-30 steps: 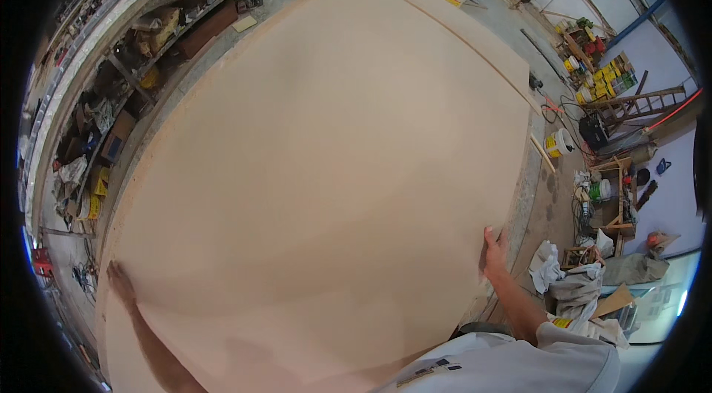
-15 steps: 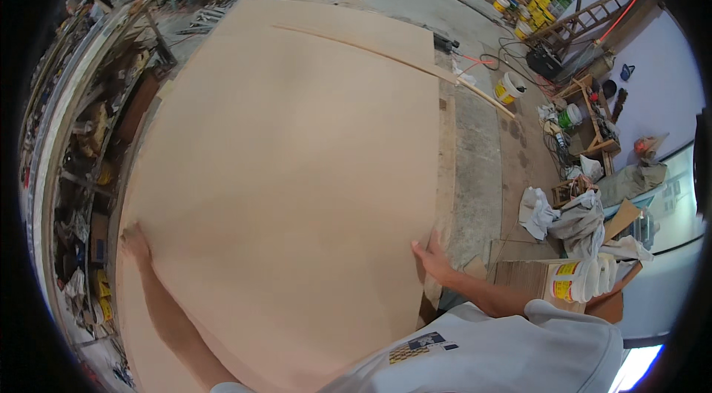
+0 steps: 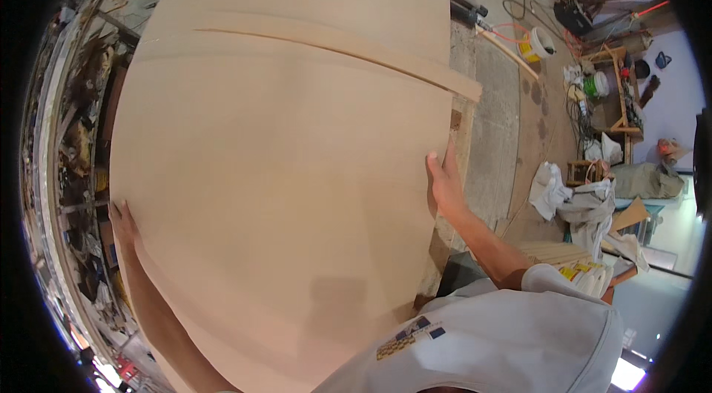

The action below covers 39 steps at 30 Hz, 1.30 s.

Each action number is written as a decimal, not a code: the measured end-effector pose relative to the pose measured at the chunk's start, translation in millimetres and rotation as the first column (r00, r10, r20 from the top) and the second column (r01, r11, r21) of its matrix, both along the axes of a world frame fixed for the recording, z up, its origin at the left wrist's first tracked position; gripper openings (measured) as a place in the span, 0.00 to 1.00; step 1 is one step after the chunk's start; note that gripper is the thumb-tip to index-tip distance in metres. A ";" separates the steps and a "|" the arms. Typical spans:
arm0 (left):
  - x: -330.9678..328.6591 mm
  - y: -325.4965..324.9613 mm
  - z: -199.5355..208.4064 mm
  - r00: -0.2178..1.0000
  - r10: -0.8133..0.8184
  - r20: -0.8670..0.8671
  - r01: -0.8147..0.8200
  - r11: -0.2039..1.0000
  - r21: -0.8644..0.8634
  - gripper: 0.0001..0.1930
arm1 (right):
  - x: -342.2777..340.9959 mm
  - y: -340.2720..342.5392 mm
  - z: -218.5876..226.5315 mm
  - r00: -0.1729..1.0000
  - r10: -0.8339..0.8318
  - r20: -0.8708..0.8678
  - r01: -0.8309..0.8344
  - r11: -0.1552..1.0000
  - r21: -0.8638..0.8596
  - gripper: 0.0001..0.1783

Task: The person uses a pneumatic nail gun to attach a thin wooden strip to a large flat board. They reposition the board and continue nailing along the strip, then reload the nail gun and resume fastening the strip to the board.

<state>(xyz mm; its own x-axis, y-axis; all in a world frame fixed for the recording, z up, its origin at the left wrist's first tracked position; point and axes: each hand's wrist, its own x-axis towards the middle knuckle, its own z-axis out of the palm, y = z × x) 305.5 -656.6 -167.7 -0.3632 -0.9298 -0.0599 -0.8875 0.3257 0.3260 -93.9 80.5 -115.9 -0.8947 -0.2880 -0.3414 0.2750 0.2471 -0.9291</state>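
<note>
A large tan wooden sheet [image 3: 289, 141], like plywood or fibreboard, fills the middle of the view. At its left edge, my left hand [image 3: 124, 224] grips with the fingertips at the rim. Higher up on the opposite edge is my right hand [image 3: 446, 182], its thumb on the top face and its other fingers along the side; the undersides of both grips are hidden. Across the far part of the sheet lies a long narrow wooden strip [image 3: 348, 50], slightly slanted. Its right end juts past the sheet's edge.
Beyond the far right corner lies a dark tool [image 3: 461, 7] with a red hose, beside a thin stick [image 3: 512, 57] and a white-and-yellow bucket [image 3: 535, 44]. Cluttered shelving [image 3: 81, 170] runs along the left. White sacks [image 3: 549, 189] and a wooden rack [image 3: 615, 89] stand right.
My view has tilted nearer and down. My right hand has moved farther up the sheet's right edge. The strip now lies nearer to me relative to the sheet, its right end jutting out.
</note>
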 end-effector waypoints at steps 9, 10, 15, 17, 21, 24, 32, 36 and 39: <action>-177.5 -58.7 21.1 0.980 0.190 -0.061 -0.188 0.982 0.032 0.43 | -12.0 -1.4 -13.5 0.993 0.066 -0.096 -0.056 0.994 0.097 0.40; -183.3 -57.3 20.7 0.979 0.197 -0.056 -0.198 0.980 -0.023 0.43 | -13.3 -5.8 -7.0 0.994 0.057 -0.090 -0.049 0.995 0.087 0.40; -165.3 -69.7 14.7 0.985 0.173 -0.007 -0.173 0.983 -0.054 0.44 | -12.4 -10.3 -7.1 0.995 0.064 -0.079 -0.056 0.994 0.093 0.39; -169.1 -67.8 14.8 0.984 0.177 0.022 -0.173 0.979 -0.105 0.44 | -9.7 -8.3 -12.2 0.999 0.026 -0.046 -0.027 0.999 -0.024 0.39; -181.4 -63.7 -0.3 0.992 0.110 -0.056 -0.117 0.986 -0.118 0.41 | -11.7 -5.5 -8.6 0.998 0.041 -0.057 -0.036 0.996 0.085 0.41; -195.3 -69.4 -26.1 0.997 -0.002 0.078 0.032 0.926 -0.376 0.40 | -12.2 -1.6 -8.5 0.994 0.036 -0.100 -0.019 0.986 0.164 0.40; -183.4 8.8 -78.4 0.924 -0.200 0.325 0.301 0.905 -0.299 0.35 | 10.8 25.2 -37.8 0.953 -0.179 0.244 0.176 0.984 0.034 0.45; -198.7 160.6 -2.2 0.943 -0.033 0.331 0.131 0.952 -0.278 0.36 | 11.7 28.8 -44.1 0.991 -0.087 0.099 0.067 0.980 0.189 0.47; -241.3 253.8 45.1 0.960 -0.078 0.269 0.115 0.986 -0.122 0.41 | 1.4 31.7 -34.9 0.998 0.059 -0.008 -0.057 0.990 0.129 0.50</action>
<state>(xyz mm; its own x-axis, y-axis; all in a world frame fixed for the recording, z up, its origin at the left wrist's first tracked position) 64.2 -402.8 -122.6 -0.4400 -0.8970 -0.0420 -0.8979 0.4389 0.0329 -92.5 112.2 -150.8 -0.8819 -0.2938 -0.3687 0.2460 0.3804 -0.8915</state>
